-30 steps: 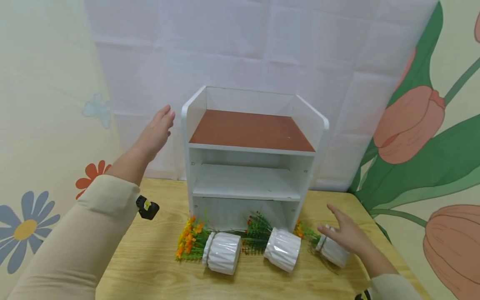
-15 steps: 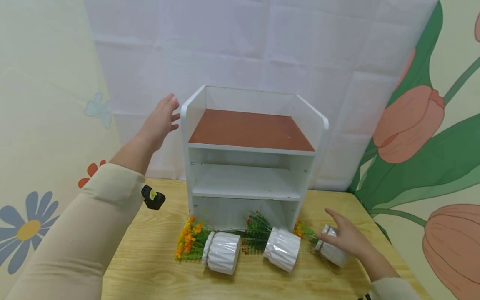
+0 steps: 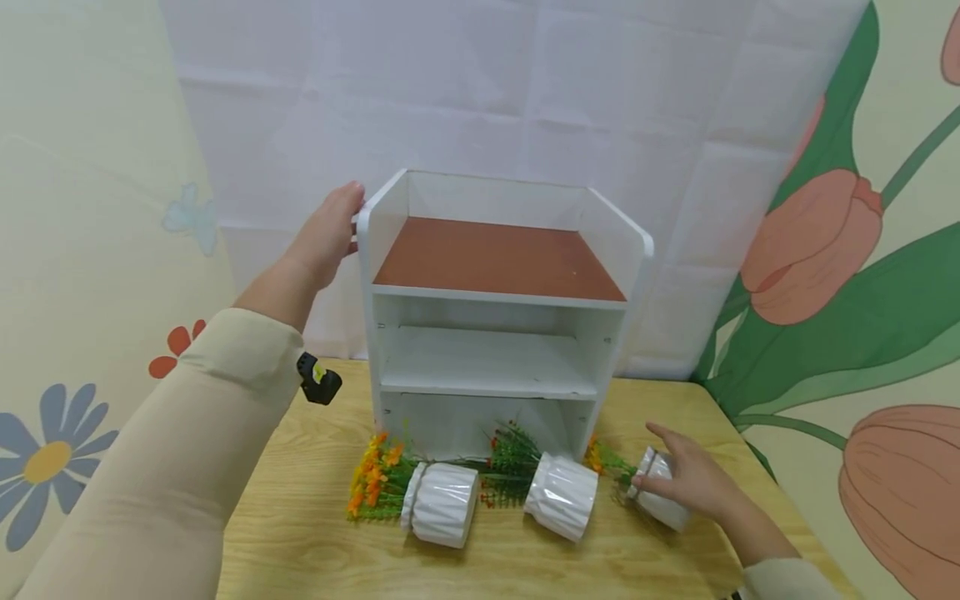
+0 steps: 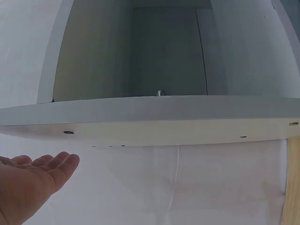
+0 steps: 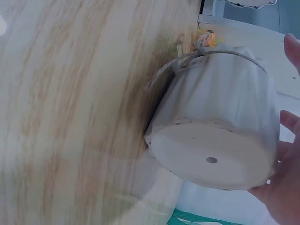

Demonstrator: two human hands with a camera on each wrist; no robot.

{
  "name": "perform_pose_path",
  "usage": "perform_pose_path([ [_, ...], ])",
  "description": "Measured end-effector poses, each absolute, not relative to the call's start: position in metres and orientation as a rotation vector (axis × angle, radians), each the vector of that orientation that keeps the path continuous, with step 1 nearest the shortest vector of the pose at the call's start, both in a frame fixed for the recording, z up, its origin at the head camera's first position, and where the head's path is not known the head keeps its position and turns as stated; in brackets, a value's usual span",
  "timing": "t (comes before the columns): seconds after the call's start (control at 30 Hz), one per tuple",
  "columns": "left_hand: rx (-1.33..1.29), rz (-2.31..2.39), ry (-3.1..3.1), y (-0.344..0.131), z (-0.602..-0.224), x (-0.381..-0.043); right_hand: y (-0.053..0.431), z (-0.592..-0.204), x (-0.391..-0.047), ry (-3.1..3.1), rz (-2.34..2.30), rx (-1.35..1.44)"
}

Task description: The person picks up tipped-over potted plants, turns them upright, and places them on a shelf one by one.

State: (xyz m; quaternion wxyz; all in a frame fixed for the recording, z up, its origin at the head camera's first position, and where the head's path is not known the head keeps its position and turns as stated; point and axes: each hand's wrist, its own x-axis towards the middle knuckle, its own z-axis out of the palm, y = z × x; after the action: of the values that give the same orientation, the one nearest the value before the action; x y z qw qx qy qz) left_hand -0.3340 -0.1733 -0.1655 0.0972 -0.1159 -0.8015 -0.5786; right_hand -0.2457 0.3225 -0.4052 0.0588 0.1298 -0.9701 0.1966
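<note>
My left hand [image 3: 322,237] is at the upper left side of a white shelf unit [image 3: 487,392] with a reddish-brown top board. Its fingers are extended beside the side panel; in the left wrist view the hand [image 4: 35,185] lies just below that panel, and contact is hard to tell. Over the rightmost white pot [image 3: 663,504], which lies on its side, my right hand [image 3: 693,482] spreads thumb and fingers. The right wrist view shows this pot [image 5: 215,103] with twine round its rim and a hole in its base; fingers [image 5: 289,121] are close against its side.
Two more fluted white pots lie on their sides before the shelf: one [image 3: 442,504] with orange flowers [image 3: 371,479], another [image 3: 562,497] with red-berried greenery [image 3: 513,458]. All rest on a wooden table [image 3: 300,533]. A white cloth [image 3: 480,92] hangs behind.
My left hand has moved up and right to the shelf's side panel. The right hand has come slightly lower over the right pot. The pots and shelf stay put.
</note>
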Motion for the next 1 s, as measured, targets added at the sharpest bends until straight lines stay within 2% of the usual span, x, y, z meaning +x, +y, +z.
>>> perform_pose_path([
  [0.4, -0.365, -1.737, -2.467, -0.170, -0.154, -0.337, 0.321, -0.411, -0.241, -2.936, 0.477, 0.410],
  [1.0, -0.317, -1.770, -2.530, -0.168, -0.156, -0.335, 0.320, -0.410, -0.236, -2.987, 0.386, 0.416],
])
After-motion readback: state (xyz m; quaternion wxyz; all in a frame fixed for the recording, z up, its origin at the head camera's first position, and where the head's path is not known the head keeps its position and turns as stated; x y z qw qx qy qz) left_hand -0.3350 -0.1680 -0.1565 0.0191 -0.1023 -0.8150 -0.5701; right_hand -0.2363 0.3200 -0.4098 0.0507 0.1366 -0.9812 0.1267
